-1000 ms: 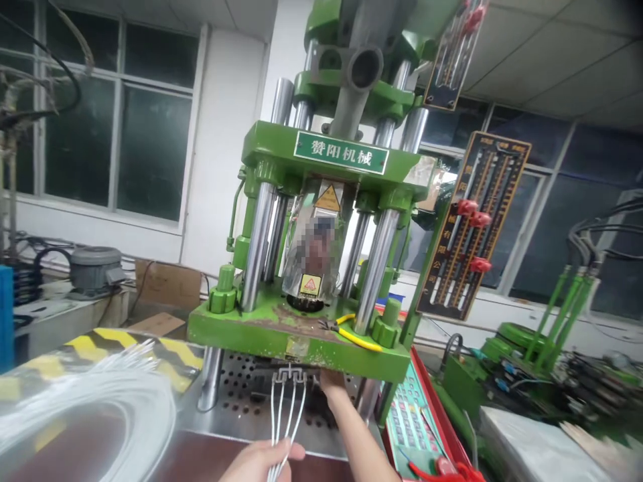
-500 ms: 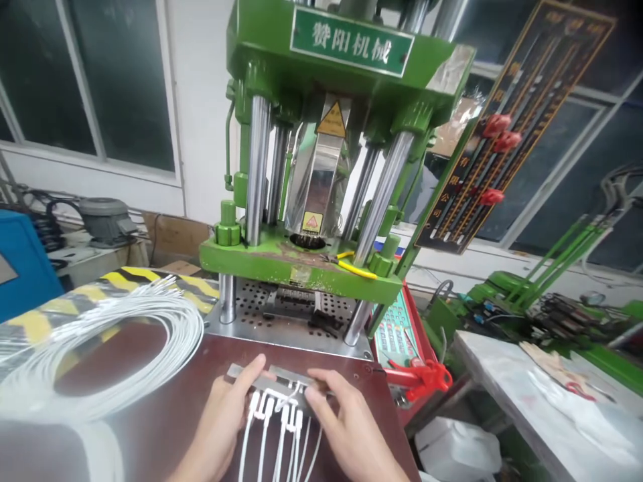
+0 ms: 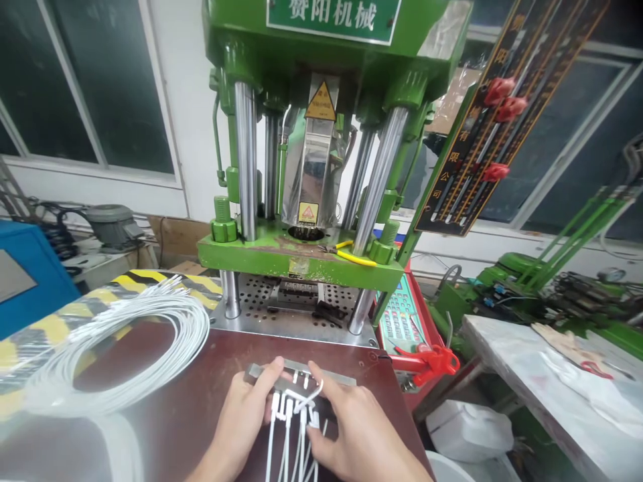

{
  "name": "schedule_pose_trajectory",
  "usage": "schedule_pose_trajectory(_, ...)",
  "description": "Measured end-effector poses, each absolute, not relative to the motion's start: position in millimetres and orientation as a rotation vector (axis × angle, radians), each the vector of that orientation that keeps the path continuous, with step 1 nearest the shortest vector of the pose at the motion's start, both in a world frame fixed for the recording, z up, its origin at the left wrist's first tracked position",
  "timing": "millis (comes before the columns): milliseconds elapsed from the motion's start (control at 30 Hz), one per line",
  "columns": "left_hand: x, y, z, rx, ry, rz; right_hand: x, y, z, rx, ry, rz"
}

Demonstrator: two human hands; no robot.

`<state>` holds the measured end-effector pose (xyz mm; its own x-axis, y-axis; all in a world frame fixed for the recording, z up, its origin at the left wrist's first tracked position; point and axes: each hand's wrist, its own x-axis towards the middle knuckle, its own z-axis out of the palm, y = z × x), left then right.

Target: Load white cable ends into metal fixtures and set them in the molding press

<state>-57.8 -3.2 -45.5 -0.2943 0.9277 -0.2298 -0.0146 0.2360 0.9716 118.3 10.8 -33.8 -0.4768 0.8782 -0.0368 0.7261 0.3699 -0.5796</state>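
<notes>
Low over the brown tabletop, my left hand (image 3: 244,408) grips the left end of a grey metal mould bar (image 3: 342,377), its thumb lying along the top. White cables (image 3: 287,445) with moulded white plugs hang from the bar toward me, joined by a thin white plastic runner (image 3: 304,400). My right hand (image 3: 354,418) is closed around the right side of the plugs, index finger at the bar and thumb below beside the cables. Its other fingers are hidden. Just beyond stands the green press (image 3: 301,258), with another metal mould part (image 3: 297,294) on its perforated bed.
A large coil of white cables (image 3: 188,335) lies on the left. Yellow-handled pliers (image 3: 354,256) rest on the press ledge. Right of the press are a red control box with a green keypad (image 3: 399,321) and a red air gun (image 3: 435,363). A white-topped table (image 3: 502,348) stands farther right.
The view has tilted down slightly. My right thumb has moved from the top of the bar down beside the plugs, and the runner now sticks up near my right index finger.
</notes>
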Motion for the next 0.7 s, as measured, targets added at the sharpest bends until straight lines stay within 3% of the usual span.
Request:
schedule_pose_trajectory(167, -61, 0, -51, 0.940, 1.544, 1.171, 121, 10, -23, -1.416, -2.257, 0.946)
schedule_pose_trajectory(367, -53, 1, -52, 1.137, 1.501, 1.125, 97, -2, -32, -1.403, -2.254, 0.723)
schedule_pose_trajectory(700, -43, -1, -49, 1.110, 1.562, 0.986, 140, -2, -17, -1.527, -1.877, 0.738)
